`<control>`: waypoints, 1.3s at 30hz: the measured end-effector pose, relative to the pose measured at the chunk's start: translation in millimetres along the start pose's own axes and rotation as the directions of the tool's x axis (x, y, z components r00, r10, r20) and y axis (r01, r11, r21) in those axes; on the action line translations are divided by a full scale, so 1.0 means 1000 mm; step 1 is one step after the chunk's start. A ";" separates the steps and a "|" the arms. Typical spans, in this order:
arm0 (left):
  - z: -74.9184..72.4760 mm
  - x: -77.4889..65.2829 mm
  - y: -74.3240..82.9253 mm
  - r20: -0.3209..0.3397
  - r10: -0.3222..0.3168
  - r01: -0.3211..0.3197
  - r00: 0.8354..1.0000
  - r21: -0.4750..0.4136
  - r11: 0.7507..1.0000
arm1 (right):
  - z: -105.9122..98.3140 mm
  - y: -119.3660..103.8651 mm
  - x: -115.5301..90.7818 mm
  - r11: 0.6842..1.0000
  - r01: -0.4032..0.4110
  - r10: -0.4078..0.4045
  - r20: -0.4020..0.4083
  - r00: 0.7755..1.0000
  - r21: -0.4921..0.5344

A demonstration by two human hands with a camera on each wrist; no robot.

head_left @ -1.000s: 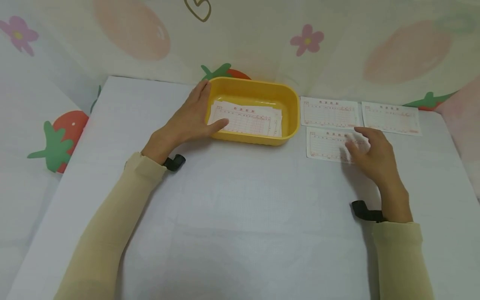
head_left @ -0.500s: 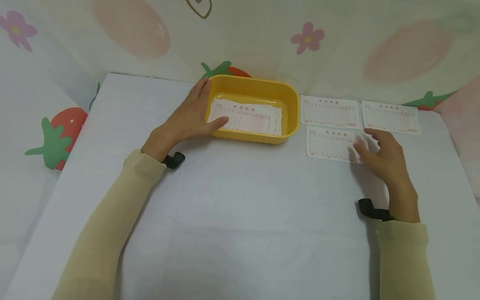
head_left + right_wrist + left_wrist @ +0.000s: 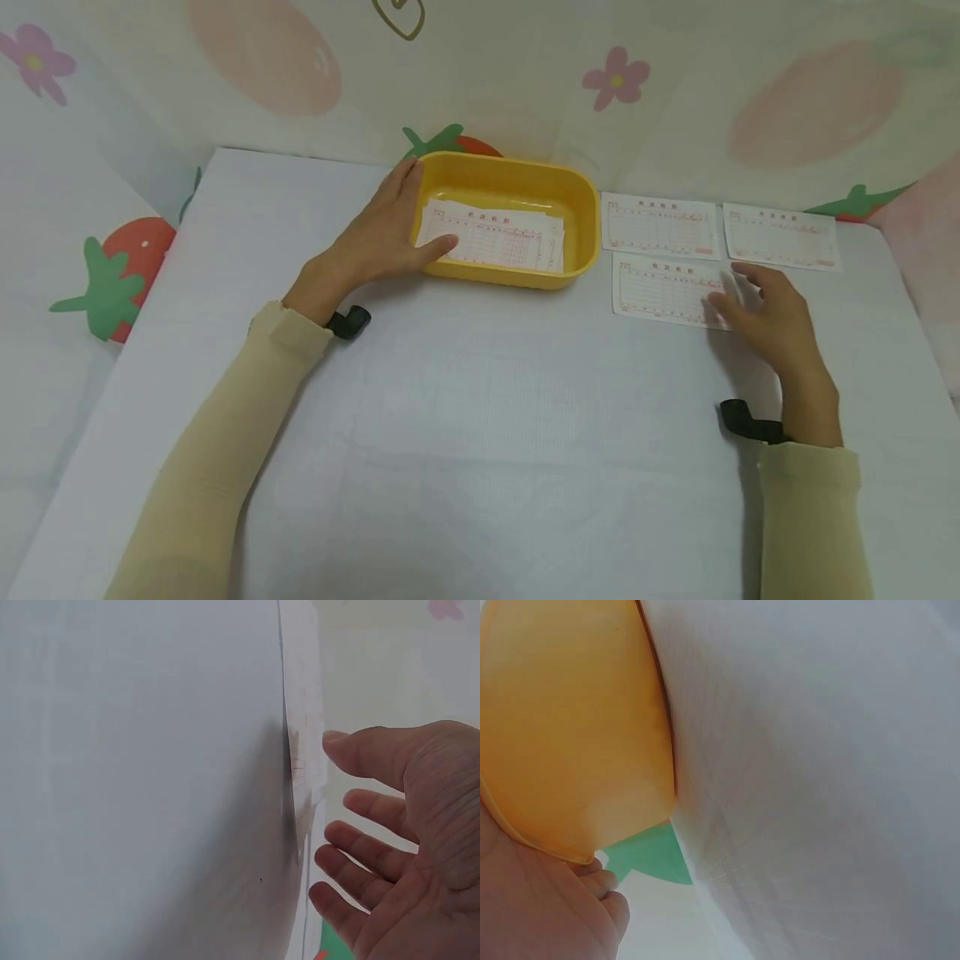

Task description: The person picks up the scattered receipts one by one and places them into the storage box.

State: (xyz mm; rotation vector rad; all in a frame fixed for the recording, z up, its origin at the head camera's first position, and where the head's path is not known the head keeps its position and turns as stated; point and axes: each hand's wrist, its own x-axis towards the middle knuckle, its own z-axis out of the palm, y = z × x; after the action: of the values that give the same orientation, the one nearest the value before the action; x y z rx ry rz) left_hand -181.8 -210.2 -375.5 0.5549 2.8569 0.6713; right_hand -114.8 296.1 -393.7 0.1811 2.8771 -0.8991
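My left hand [image 3: 367, 233] holds the left end of a yellow plastic basket [image 3: 585, 217], its thumb over the front rim and its fingers along the left side. In the left wrist view the palm lies against the basket's wall [image 3: 577, 735]. A pile of white receipt slips [image 3: 487, 242] with red print lies inside. My right hand [image 3: 776, 321], fingers apart and loosely bent, is over the right end of the nearest loose receipt slip [image 3: 663, 292], hiding that end. The right wrist view shows nothing in the right hand [image 3: 397, 847], which is beside the slip's raised edge [image 3: 300, 750].
Two more receipt slips, one next to the basket [image 3: 660, 227] and one farther right [image 3: 782, 237], lie flat along the table's back edge. A white cloth covers the table [image 3: 487, 433]. Behind it hangs a curtain [image 3: 525, 83] printed with strawberries and flowers.
My right hand has shifted right and slightly toward me, uncovering more of the nearest slip. My left hand and the basket have stayed in place.
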 end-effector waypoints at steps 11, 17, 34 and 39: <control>0.000 0.000 0.000 0.006 -0.012 0.012 1.000 -0.003 1.000 | 0.002 0.000 0.002 0.998 -0.020 0.025 0.079 0.997 -0.060; 0.000 0.000 0.001 0.007 -0.012 0.012 1.000 -0.003 1.000 | 0.002 -0.002 0.001 0.995 -0.013 0.022 0.098 0.995 -0.096; 0.000 0.000 0.001 -0.005 -0.004 0.004 1.000 -0.001 1.000 | 0.003 -0.007 -0.001 0.997 -0.034 0.040 0.087 0.995 -0.073; 0.000 -0.001 0.002 0.001 -0.006 0.006 1.000 0.002 1.000 | 0.004 -0.009 -0.002 0.998 -0.020 0.024 0.049 0.999 -0.065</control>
State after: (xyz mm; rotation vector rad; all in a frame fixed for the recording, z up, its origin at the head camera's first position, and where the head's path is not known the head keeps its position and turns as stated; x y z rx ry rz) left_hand -180.9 -209.3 -374.3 0.5458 2.8576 0.6677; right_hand -114.2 286.4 -392.1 0.1811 2.8474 -0.7949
